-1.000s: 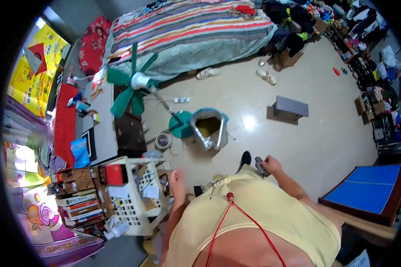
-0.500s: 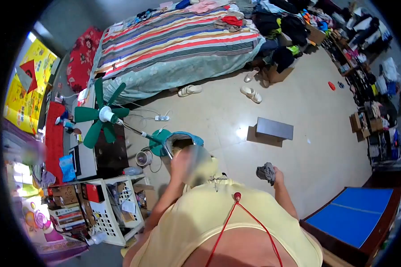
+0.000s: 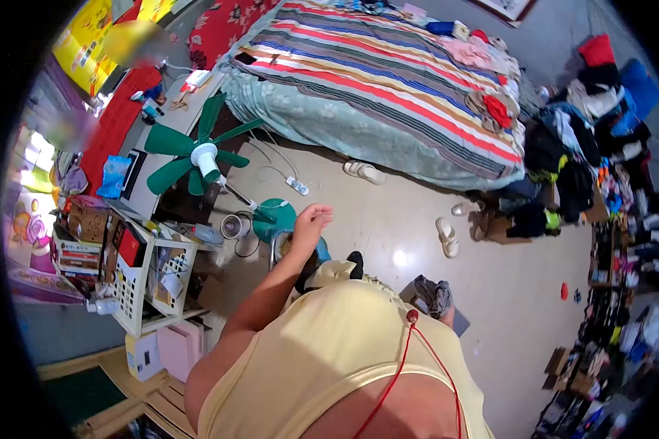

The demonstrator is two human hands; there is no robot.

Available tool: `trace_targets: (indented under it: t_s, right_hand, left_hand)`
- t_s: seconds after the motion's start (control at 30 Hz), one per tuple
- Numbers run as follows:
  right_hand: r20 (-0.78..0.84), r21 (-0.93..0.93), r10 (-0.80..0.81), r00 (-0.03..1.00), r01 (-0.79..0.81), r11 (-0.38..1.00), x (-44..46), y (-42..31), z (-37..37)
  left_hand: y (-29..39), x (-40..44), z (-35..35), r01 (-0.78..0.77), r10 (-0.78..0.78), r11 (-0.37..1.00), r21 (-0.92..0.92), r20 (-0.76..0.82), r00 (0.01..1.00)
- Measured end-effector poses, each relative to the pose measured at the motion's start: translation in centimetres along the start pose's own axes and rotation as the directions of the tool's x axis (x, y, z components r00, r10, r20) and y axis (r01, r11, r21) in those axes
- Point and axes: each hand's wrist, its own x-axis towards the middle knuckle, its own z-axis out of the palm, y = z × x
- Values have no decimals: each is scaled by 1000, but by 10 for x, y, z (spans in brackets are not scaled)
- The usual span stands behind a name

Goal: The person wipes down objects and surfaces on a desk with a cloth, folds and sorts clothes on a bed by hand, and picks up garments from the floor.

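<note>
My left hand (image 3: 312, 222) reaches forward with its fingers stretched out and nothing in them. It is just right of the green round base (image 3: 277, 219) of a standing fan (image 3: 204, 156), above a blue-rimmed container (image 3: 322, 250) that my forearm partly hides. My right hand (image 3: 447, 316) is low on the right, mostly hidden, closed on a crumpled grey cloth (image 3: 433, 295). Behind the cloth shows part of a grey box-like stool (image 3: 460, 323).
A bed (image 3: 388, 66) with a striped cover lies ahead. On the floor are a power strip (image 3: 296, 186), pale slippers (image 3: 447, 238) and a small bin (image 3: 234, 226). White shelving (image 3: 133, 300) stands on the left; piled clothes (image 3: 575, 186) and shoes line the right.
The view has turned left. My left hand has come out of the blue-rimmed container area and now stretches forward beside the fan base. My right hand still holds the cloth, now closer to my body.
</note>
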Motion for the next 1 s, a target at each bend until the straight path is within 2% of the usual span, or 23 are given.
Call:
trace_targets:
  t_s: [0.07,0.1,0.17,0.23,0.3,0.33,0.37,0.43,0.47,0.5,0.53,0.57,0.63,0.67,0.7,0.77,0.83,0.87,1.0]
  right_hand:
    - [127,-149,-46,991,65,987,13,-34,55]
    - [133,-30,-41,990,45,999,42,-39,33]
    - [177,-127,26,984,-3,992,55,-66,77]
    - [197,-159,92,976,-61,985,88,-84,69]
    - [-22,-179,137,990,-139,974,115,-100,94]
    - [253,-131,358,899,-335,933,154,-115,63]
    - [250,-154,388,887,-359,920,177,-124,68]
    - [364,-197,498,787,-457,867,229,-146,103]
    - [371,-228,524,767,-471,852,255,-158,129]
    - [302,-262,504,809,-438,860,266,-166,172]
    - [236,-297,474,848,-401,867,273,-171,214]
    - [333,-321,473,816,-373,870,283,-179,251]
    - [251,-441,541,803,-403,802,325,-189,302]
    - [289,-489,605,742,-429,759,352,-189,322]
    - [258,-607,634,729,-388,693,377,-190,340]
    - [252,-702,640,726,-318,637,413,-175,385]
    - [301,-710,662,686,-303,636,431,-151,437]
    - [346,-697,666,662,-294,654,434,-134,459]
    - [377,-720,733,567,-319,617,439,-67,532]
  left_hand:
    - [15,30,22,-6,6,1000,-16,-8,1000]
    - [20,38,27,-21,22,1000,-20,12,1000]
    - [36,53,38,-10,9,1000,-5,-5,1000]
    - [36,69,46,-16,16,1000,-12,-30,999]
    - [29,80,42,-74,74,997,5,-111,991]
    - [30,82,40,-53,55,998,17,-166,985]
    - [27,84,37,-40,42,999,11,-199,979]
    - [25,86,36,-54,29,997,-48,-419,908]
    - [28,84,38,-60,26,997,-53,-498,867]
    - [31,83,40,-69,31,996,-51,-532,846]
    - [30,80,41,-34,-29,995,-94,-599,800]
    - [30,79,45,-1,-98,989,-148,-659,745]
    - [25,71,49,-15,-108,986,-165,-708,698]
    - [19,67,51,6,-104,991,-133,-749,655]
    - [16,65,54,27,-97,994,-102,-786,611]
    - [21,60,60,1,-141,986,-165,-841,523]
    - [21,59,56,-15,-238,963,-268,-878,416]
    - [17,58,49,-29,-270,952,-305,-878,394]
    - [18,76,11,-39,-208,973,-226,-942,265]
